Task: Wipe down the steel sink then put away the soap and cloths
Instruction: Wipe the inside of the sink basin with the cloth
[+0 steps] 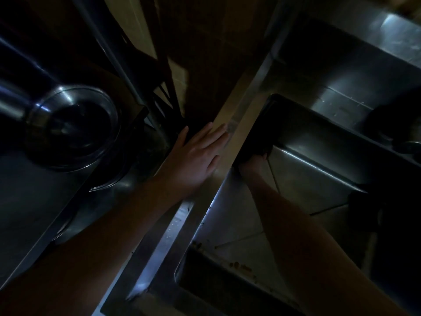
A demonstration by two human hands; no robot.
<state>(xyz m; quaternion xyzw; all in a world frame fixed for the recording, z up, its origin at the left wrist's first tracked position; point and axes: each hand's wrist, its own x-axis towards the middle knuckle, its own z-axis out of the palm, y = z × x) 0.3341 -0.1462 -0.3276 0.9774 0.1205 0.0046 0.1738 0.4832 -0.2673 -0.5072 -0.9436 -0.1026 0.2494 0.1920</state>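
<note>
Sink of dull grey steel (319,156), deep and rectangular, seen from above in very dim light. Left hand (200,156) lies flat on the sink's broad left rim, fingers straight and close together, holding nothing. Right hand (254,159) reaches down into the basin's far left corner and meets a dark bunched mass (250,148) that may be a cloth; shadow hides the fingers, so it cannot be told whether they grip it. The basin floor beside the right forearm lies open, with brown specks along the near wall. Left of the rim sits a round dark shiny bowl or lid (75,126), well apart from the left hand. Dark unclear shapes (396,131) stand at the basin's right side
</note>
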